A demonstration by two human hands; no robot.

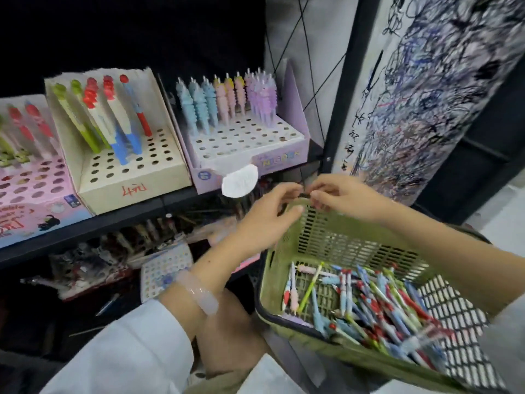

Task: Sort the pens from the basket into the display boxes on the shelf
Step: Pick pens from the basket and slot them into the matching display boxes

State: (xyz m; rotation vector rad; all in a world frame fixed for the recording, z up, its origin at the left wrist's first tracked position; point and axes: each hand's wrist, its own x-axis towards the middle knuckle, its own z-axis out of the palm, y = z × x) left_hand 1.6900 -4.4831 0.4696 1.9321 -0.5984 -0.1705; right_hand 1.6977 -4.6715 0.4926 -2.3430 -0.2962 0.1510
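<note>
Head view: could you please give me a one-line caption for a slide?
Both hands, left and right, meet over the far rim of a green basket of pens, below half-filled display boxes.

Even indoor light, dark above and below the shelf; soft motion blur, wide-angle bending at edges.

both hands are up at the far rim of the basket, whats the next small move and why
Probably drop one hand into the green basket and pick a single pen from the pile. Both the left hand and the right hand pinch something small and dark at the rim, no pen is in either, and the purple display box has many empty holes.
</note>
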